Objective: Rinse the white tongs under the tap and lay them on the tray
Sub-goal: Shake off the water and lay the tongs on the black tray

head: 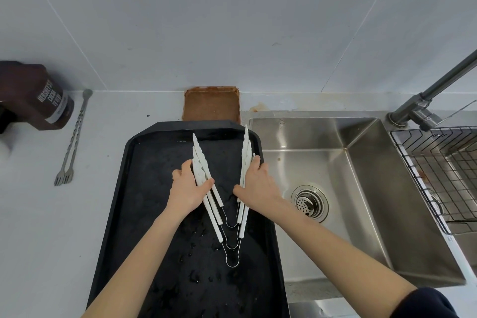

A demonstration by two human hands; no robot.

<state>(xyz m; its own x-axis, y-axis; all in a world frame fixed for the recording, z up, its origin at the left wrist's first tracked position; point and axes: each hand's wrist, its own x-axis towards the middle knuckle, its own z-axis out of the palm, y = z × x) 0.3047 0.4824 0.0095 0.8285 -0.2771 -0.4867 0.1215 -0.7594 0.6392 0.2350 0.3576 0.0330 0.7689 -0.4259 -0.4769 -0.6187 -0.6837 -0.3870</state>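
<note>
Three pairs of white tongs [215, 222] with wire loop hinges lie nested in a V on the wet black tray [144, 201], tips pointing away from me. My left hand [188, 188] wraps around the left arms of the tongs. On the tray's right side, my right hand [258, 183] presses against the right arms. The tap [438, 85] stands at the far right above the steel sink [335, 162]; no water is visibly running.
A brown pan [211, 106] sits behind the tray against the wall. Two long twisted metal forks [73, 137] and a brown cocoa container [38, 95] lie on the counter at left. A wire rack [438, 170] hangs over the sink's right side.
</note>
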